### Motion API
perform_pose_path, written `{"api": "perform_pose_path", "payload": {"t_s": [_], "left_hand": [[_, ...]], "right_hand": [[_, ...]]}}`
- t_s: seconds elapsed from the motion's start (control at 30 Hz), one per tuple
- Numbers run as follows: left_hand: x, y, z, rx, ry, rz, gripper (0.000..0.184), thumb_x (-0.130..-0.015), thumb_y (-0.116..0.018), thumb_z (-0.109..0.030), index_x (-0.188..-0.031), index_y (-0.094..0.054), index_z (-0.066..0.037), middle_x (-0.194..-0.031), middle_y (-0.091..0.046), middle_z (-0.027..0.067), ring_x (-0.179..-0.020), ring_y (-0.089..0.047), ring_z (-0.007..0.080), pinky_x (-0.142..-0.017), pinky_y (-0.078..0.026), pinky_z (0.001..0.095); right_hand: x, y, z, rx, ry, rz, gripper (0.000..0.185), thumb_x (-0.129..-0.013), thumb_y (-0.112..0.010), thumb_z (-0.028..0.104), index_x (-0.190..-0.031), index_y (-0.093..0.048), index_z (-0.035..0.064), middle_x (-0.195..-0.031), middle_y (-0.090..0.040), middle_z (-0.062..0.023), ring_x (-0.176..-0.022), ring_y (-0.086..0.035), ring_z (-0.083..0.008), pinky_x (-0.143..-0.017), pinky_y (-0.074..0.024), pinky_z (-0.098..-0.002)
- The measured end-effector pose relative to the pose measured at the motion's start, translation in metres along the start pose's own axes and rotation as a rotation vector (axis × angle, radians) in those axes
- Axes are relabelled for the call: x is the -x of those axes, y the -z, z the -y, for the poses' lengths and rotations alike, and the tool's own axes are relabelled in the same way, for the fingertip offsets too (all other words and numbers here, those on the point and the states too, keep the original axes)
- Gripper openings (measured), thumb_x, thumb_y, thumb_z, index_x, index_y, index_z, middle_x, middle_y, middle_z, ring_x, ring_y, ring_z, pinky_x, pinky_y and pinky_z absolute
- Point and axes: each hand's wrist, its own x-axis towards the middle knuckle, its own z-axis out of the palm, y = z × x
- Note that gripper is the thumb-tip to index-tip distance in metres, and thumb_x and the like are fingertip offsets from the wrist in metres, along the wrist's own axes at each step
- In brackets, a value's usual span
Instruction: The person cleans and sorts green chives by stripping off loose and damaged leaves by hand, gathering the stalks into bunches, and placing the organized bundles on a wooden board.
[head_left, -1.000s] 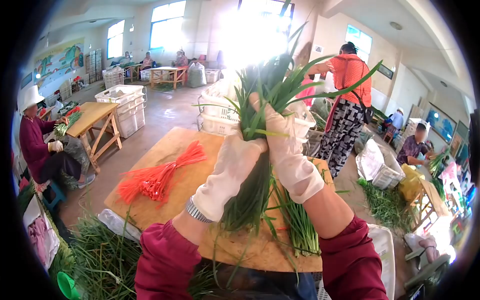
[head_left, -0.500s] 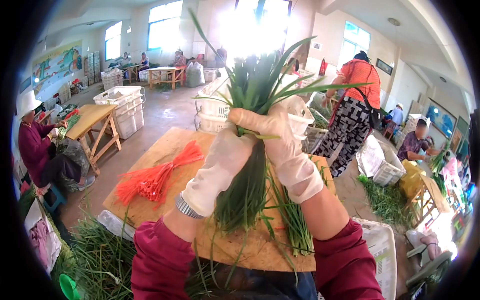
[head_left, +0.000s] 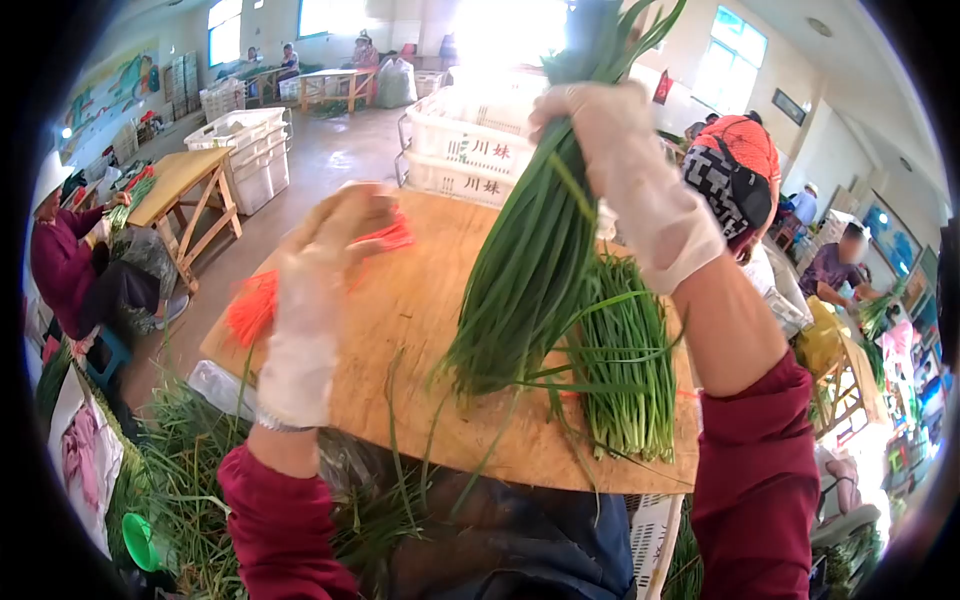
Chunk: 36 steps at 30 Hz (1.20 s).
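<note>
My right hand (head_left: 620,150), in a pale translucent glove, grips a thick bunch of long flat-leaved chives (head_left: 530,270) and holds it tilted over the wooden board (head_left: 400,330). My left hand (head_left: 325,260), gloved too and a little blurred, has its thumb and fingers apart with nothing seen between them. It is over the orange-red plastic ties (head_left: 252,308), partly hiding them; whether it touches them I cannot tell. Another bunch of chives (head_left: 630,370) lies on the board's right side, below my right hand.
White plastic crates (head_left: 465,150) stand beyond the board. Loose green leaves (head_left: 190,480) are heaped at lower left beside a green cup (head_left: 143,543). A person (head_left: 80,250) sits at a wooden table (head_left: 180,185) on the left; another in orange (head_left: 740,150) bends over at right.
My left hand has let go of the chives and moved left to the ties. My right hand has raised the bunch up and right. The person in orange has bent down.
</note>
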Motion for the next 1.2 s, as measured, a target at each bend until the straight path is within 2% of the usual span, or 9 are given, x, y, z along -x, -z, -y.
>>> {"api": "perform_pose_path", "payload": {"t_s": [0.3,0.4,0.57,0.7,0.77,0.8,0.93,1.17,1.2], "left_hand": [[0.086,0.093,0.048,-0.236,0.215,-0.216,0.03,-0.089,-0.054,-0.029,-0.099,-0.064,-0.003,-0.088,-0.065,0.0068,-0.084,-0.06,0.0177,-0.08,-0.045,0.0319],[0.118,0.106,0.06,-0.309,0.249,-0.277,0.024,-0.089,-0.056,-0.022,-0.099,-0.064,-0.001,-0.088,-0.065,0.0068,-0.085,-0.06,0.0151,-0.081,-0.045,0.0291],[0.121,0.078,0.09,-0.314,0.227,-0.138,0.021,-0.087,-0.057,-0.011,-0.104,-0.061,0.002,-0.093,-0.064,0.006,-0.09,-0.058,0.0131,-0.085,-0.043,0.0257],[0.134,0.093,0.093,-0.242,0.306,-0.227,0.033,-0.083,-0.063,-0.011,-0.111,-0.055,0.002,-0.103,-0.06,0.0101,-0.096,-0.056,0.0153,-0.085,-0.044,0.0274],[0.131,0.086,0.104,-0.292,0.332,-0.22,0.041,-0.079,-0.066,-0.015,-0.113,-0.053,0.002,-0.106,-0.058,0.0126,-0.1,-0.055,0.0188,-0.087,-0.044,0.0297],[0.129,0.08,0.121,-0.437,0.226,-0.085,0.059,-0.07,-0.072,-0.024,-0.117,-0.049,0.003,-0.113,-0.053,0.0191,-0.106,-0.051,0.0278,-0.09,-0.042,0.0353],[0.109,0.026,0.124,-0.765,0.181,0.063,0.076,-0.064,-0.077,-0.03,-0.123,-0.042,0.003,-0.115,-0.05,0.0258,-0.108,-0.049,0.0384,-0.088,-0.042,0.0401],[0.089,0.054,0.102,-0.435,0.044,-0.025,0.035,-0.076,-0.063,-0.003,-0.11,-0.054,0.0,-0.093,-0.065,0.0133,-0.08,-0.064,0.0226,-0.073,-0.051,0.0323],[0.085,0.056,0.069,0.01,0.333,-0.186,0.029,-0.077,-0.055,0.007,-0.105,-0.057,0.0,-0.095,-0.065,0.0097,-0.08,-0.063,0.0164,-0.073,-0.052,0.03]], "right_hand": [[-0.03,-0.033,-0.061,0.481,0.484,-0.207,0.015,-0.065,-0.062,0.015,-0.066,-0.059,0.0007,-0.067,-0.059,-0.0118,-0.058,-0.06,-0.0238,-0.055,-0.0515,-0.0347],[-0.025,-0.011,-0.001,-0.184,0.01,-0.006,0.015,-0.075,-0.057,0.017,-0.076,-0.061,0.0029,-0.074,-0.065,-0.0116,-0.053,-0.062,-0.0247,-0.055,-0.0535,-0.0374],[-0.039,-0.055,-0.074,0.772,0.352,-0.041,0.013,-0.082,-0.052,0.015,-0.082,-0.061,0.0064,-0.074,-0.062,-0.0167,-0.06,-0.063,-0.0252,-0.056,-0.0519,-0.0354],[-0.009,-0.046,-0.003,-0.139,-0.186,0.122,0.011,-0.075,-0.056,0.015,-0.07,-0.06,0.005,-0.065,-0.063,-0.0119,-0.068,-0.065,-0.0236,-0.059,-0.0524,-0.033],[-0.014,-0.068,-0.04,1.412,0.58,-0.041,0.02,-0.072,-0.055,0.019,-0.074,-0.061,0.0005,-0.068,-0.063,-0.0178,-0.07,-0.065,-0.0302,-0.067,-0.0515,-0.036],[0.023,-0.092,-0.04,0.529,0.261,-0.137,0.026,-0.071,-0.055,0.016,-0.083,-0.063,-0.0051,-0.074,-0.063,-0.0239,-0.07,-0.063,-0.036,-0.068,-0.0503,-0.0388],[0.022,-0.104,-0.032,0.08,0.067,0.0,0.025,-0.07,-0.057,0.015,-0.082,-0.061,-0.007,-0.072,-0.061,-0.0226,-0.072,-0.061,-0.0356,-0.074,-0.0467,-0.0367],[-0.003,-0.082,-0.043,0.004,0.323,-0.078,0.03,-0.07,-0.063,0.018,-0.079,-0.059,-0.0105,-0.067,-0.061,-0.0184,-0.062,-0.061,-0.0257,-0.06,-0.0479,-0.0342],[0.001,-0.08,-0.042,0.012,0.283,-0.081,0.03,-0.069,-0.063,0.018,-0.078,-0.06,-0.01,-0.066,-0.061,-0.0193,-0.062,-0.061,-0.0268,-0.061,-0.0479,-0.0345]]}}
